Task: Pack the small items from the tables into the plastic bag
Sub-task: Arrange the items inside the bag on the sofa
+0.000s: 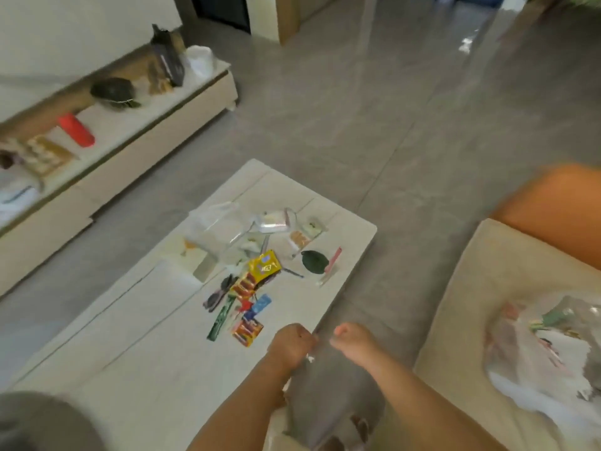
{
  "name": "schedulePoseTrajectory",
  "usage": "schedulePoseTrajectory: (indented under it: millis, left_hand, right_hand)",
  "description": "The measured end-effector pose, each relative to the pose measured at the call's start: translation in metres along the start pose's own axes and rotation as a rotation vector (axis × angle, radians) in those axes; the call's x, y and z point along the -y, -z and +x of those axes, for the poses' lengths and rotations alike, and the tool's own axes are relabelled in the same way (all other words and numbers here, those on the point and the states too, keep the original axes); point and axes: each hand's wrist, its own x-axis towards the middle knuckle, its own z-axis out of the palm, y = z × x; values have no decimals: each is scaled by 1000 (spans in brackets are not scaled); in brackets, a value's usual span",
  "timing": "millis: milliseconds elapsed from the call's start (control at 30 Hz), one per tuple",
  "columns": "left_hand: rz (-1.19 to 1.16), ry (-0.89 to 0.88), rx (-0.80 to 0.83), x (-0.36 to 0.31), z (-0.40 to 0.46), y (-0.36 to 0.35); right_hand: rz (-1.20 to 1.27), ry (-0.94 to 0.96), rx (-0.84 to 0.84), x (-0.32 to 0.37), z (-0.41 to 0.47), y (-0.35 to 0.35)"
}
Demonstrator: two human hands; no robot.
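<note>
— Where are the small items from your grip?

— Ahead and a little to the left of my left hand, on the low desk. The nearest one, an orange packet, lies just beside that hand; my right hand is over the floor past the desk edge, so I judge the left is nearer.

— And the bag?

— A plastic bag lies to the right of my right hand, on a cushion, with some things already inside.

— Your grip?

— Both hands look curled, fingers pressed together. I cannot tell if they pinch anything; it is blurred.

— How does the row lie?

— Its long direction runs away from me, toward a clear bag at the far end.

— How many?

— One green strip, one yellow packet, one dark green oval, one pink stick. The others are too blurred to count.
</note>
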Motion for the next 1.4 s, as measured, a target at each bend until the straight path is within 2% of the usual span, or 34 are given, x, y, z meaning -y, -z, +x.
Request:
schedulePoseTrajectory:
  millis: [133, 367, 767, 1000, 1200, 1400]
  left_hand:
    - [-59, 126, -47, 64, 2, 45]
    - [-156, 276, -134, 156, 28, 98]
    - [-374, 336, -224, 207, 134, 94]
    - [-185, 372, -401, 261, 216, 75]
    - [-52, 366, -534, 285, 277, 74]
    - [69, 361, -556, 286, 304, 71]
  right_hand:
    - [-162, 80, 131, 54, 12, -48]
    - [-306, 110, 203, 112, 51, -115]
    - [-537, 259, 162, 132, 171, -177]
    - [-825, 403, 100, 103, 262, -214]
    - [-897, 604, 3, 93, 311, -246]
    - [-947, 614, -58, 81, 332, -259]
